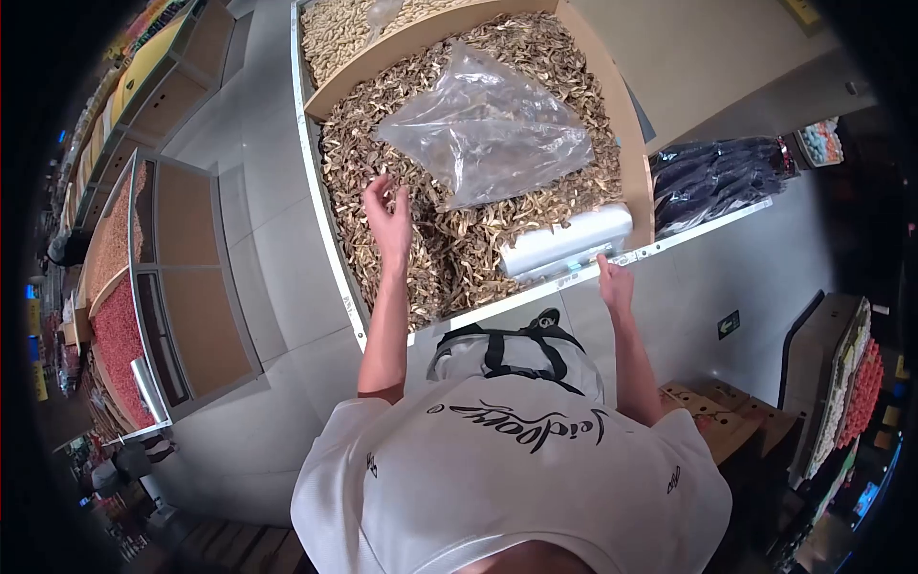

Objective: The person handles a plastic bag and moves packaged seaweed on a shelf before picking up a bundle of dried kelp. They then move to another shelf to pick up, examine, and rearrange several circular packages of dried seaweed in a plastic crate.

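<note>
My left hand [389, 218] hovers over the left part of a bin heaped with dried brown slices [449, 253], which look like dried mushrooms. Its fingers are curled with a gap to the thumb, and nothing shows between them. A clear plastic bag [488, 129] lies spread over the heap, beyond and to the right of that hand. My right hand [615, 285] is closed at the bin's front rim [564, 282], beside a roll of clear plastic bags [566, 241]. What its fingers grip, if anything, is hidden.
Behind a curved wooden divider [421, 29] lie peanuts [335, 38]. Dark plastic-wrapped packs [717, 182] are on the right. Another display bin [206, 287] with reddish goods stands to the left. Cardboard boxes [717, 416] sit on the floor near my right side.
</note>
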Available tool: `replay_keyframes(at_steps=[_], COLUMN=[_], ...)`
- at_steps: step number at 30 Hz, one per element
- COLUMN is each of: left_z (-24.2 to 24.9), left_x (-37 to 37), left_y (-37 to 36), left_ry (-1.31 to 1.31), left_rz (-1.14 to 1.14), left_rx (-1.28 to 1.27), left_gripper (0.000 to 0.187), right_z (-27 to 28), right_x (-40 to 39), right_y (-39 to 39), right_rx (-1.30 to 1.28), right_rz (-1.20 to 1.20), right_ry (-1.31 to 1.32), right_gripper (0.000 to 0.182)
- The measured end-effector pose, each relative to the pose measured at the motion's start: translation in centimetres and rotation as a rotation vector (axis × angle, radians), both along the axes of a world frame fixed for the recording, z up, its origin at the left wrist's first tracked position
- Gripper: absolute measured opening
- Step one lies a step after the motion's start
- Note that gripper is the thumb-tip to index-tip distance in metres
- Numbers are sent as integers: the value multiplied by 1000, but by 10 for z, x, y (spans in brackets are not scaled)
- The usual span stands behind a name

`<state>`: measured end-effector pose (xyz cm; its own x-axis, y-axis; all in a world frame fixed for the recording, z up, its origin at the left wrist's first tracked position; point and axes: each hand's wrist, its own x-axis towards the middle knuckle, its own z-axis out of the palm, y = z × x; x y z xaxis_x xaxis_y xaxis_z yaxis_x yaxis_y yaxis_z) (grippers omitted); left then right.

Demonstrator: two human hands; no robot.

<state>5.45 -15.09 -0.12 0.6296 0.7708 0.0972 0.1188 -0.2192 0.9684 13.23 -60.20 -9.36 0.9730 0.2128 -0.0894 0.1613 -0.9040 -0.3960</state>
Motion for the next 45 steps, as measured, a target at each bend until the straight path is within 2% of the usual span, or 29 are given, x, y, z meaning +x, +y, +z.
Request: replay_keyframes(at_steps=[3,5,6,8,11,12,14,16,18,19,21,24,25,29,32,34,35,39,42,45], left_z=[-1,9,5,29,36,33,30,27,18,14,4,-11,-14,-25,-31,-29,-27,-22,-20,-11], left_x=[-24,-27,-24,-10,31,49,80,106,128,136,152,176,183,226,264,293,307,365,401,418], left_y=[-44,-78,-96,-152,-253,-291,-360,-421,-466,-485,-516,-550,-560,-604,-637,-658,-667,-699,-718,-729], left_ry=[-15,-68,-82,-119,-203,-268,-158,-131,-126,-112,-81,64,89,168,163,124,120,96,108,128], left_rz=[55,82,97,10,-258,-346,-577,-741,-867,-900,-968,-1084,-1094,-1123,-1130,-1112,-1097,-998,-972,-924], left_rx=[116,113,192,179,40,5,-51,-24,-35,-51,-56,-24,-9,56,68,123,120,74,69,93], left_gripper=[39,36,34,31,28,26,25,23,22,23,24,22,22,21,23,23,24,27,28,28], right_z=[12,-34,-49,-24,2,8,22,37,41,43,40,23,13,-11,7,11,14,12,24,46], right_x=[-20,-20,-21,-21,-12,-9,-3,-5,-5,-7,-5,-3,0,27,69,103,123,213,281,327], right_y=[-14,-36,-55,-82,-132,-153,-192,-226,-264,-281,-313,-350,-362,-405,-415,-429,-436,-512,-562,-565], right_rx=[363,662,797,778,1215,1173,1090,1078,1020,1046,1005,1018,1030,1181,1303,1391,1402,1059,895,1177], right_rz=[-112,18,70,48,-221,-241,-283,-382,-451,-452,-545,-666,-703,-657,-593,-561,-598,-524,-422,-390], right_ry=[227,66,-30,80,414,432,468,383,360,284,298,309,307,317,218,196,166,574,626,288], right_gripper=[26,27,31,41,31,27,21,22,25,34,39,45,47,31,29,36,32,31,35,47])
